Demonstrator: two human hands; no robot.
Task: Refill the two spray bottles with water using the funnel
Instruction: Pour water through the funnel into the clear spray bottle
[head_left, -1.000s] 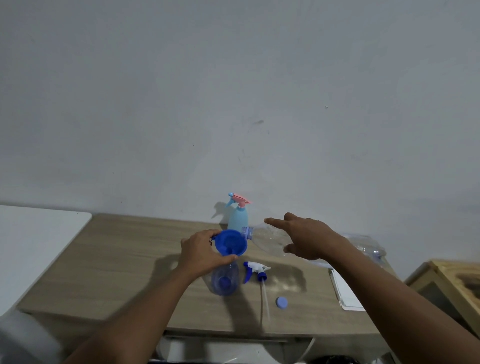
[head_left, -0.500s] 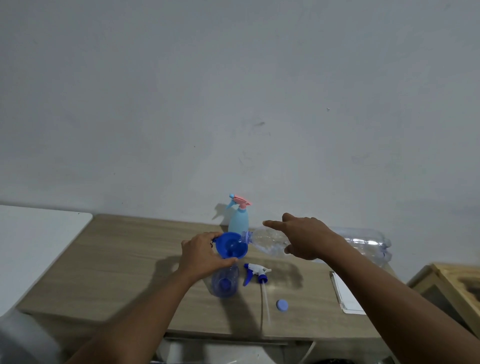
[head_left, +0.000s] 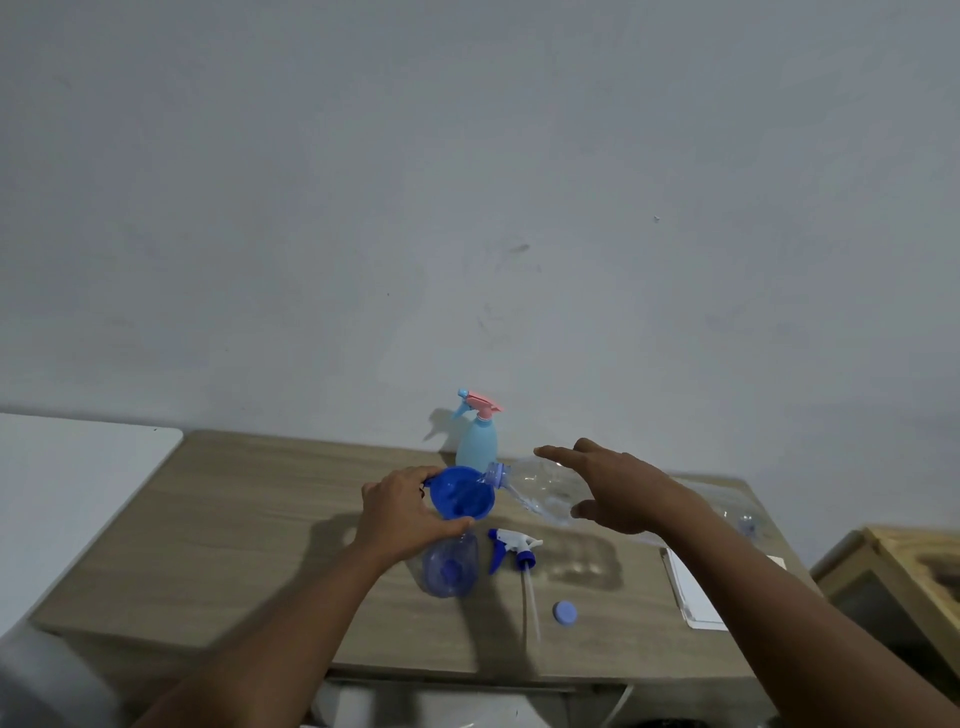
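Spray bottle, clear blue-tinted plastic (head_left: 449, 569), upright on wooden table (head_left: 260, 519), head removed. Blue cap (head_left: 564, 613) at its 4 o'clock; white-and-blue trigger head (head_left: 511, 551) at 3 o'clock. Blue plastic funnel (head_left: 457, 501) seated in neck, gripped by left hand (head_left: 400, 514). Large clear plastic water bottle (head_left: 540, 496), tipped from 2 o'clock, mouth at funnel rim, clasped wide by right hand (head_left: 628, 493). Pale-blue spray bottle (head_left: 477, 444) with pink trigger at 12 o'clock, capped. Status, judged: first fill under way, level unreadable; second bottle untouched.

Plain home room: wooden desk (head_left: 249, 519) against bare scuffed wall (head_left: 467, 166)
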